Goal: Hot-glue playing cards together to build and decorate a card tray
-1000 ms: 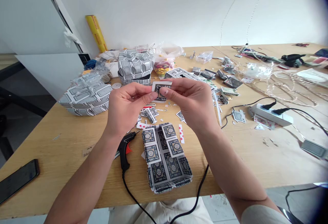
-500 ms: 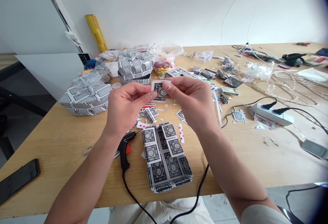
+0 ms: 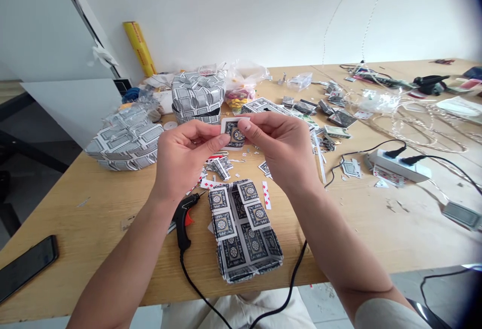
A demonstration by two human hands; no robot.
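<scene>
Between my two hands is a small cut piece of playing card (image 3: pixel 234 133), its dark patterned back toward me. My left hand (image 3: pixel 184 155) pinches its left side between thumb and finger. At its right edge, my right hand (image 3: pixel 284 148) grips it the same way. Below them on the table lies a box made of playing cards (image 3: pixel 253 241), with several card pieces standing out pale on its upper part. A black hot glue gun (image 3: pixel 184 223) with an orange trigger rests just left of the box, its tip toward the card scraps (image 3: pixel 220 168).
Two larger woven card boxes, one round-topped (image 3: pixel 199 93) and one wide (image 3: pixel 128 143), stand at the back left. A phone (image 3: pixel 28 266) lies front left. On the right are a power strip (image 3: pixel 399 166), coiled rope (image 3: pixel 429 128) and cables. The glue gun's cord runs over the front edge.
Both hands keep their hold on the card piece, almost still. The whole view has shifted very slightly.
</scene>
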